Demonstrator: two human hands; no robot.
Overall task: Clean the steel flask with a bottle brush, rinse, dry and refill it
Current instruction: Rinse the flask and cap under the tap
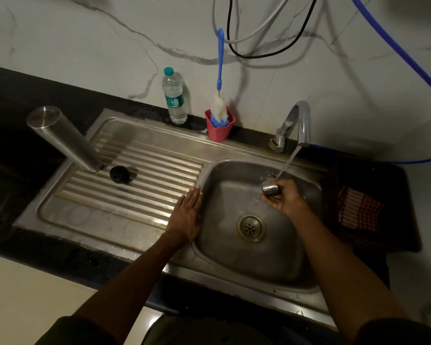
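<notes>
While water runs from the tap, left to right:
Bench (15, 155): dark stone, carrying the steel sink unit against a marbled wall.
Steel flask (65, 139): upright on the ribbed drainboard (135, 175) at its left end, uncapped mouth up.
Black stopper (120, 174): on the ribs just beside the flask's foot, apart from it.
Water bottle (174, 95): clear plastic, green cap, upright on the bench behind the drainboard.
Bottle brush (219, 105): bristles down in a pink cup (219, 131), blue handle leaning up the wall, right of the water bottle.
Left hand (187, 215): flat, fingers straight and together, pressing on the ridge between drainboard and sink basin (224, 257); grip holding nothing.
Drain strainer (251, 227): middle of the basin floor, between the two forearms.
Right hand (284, 197): over the basin, grip curled round the steel flask cup (271, 188), fingers beneath and thumb on top.
Flask cup: tilted on its side under the stream, wet.
Tap (296, 123): chrome, behind the basin, stream slanting down onto the cup.
Checked cloth (358, 211): red and white, on the dark tray right of the basin.
Blue hose (396, 48): along the wall, far right.
</notes>
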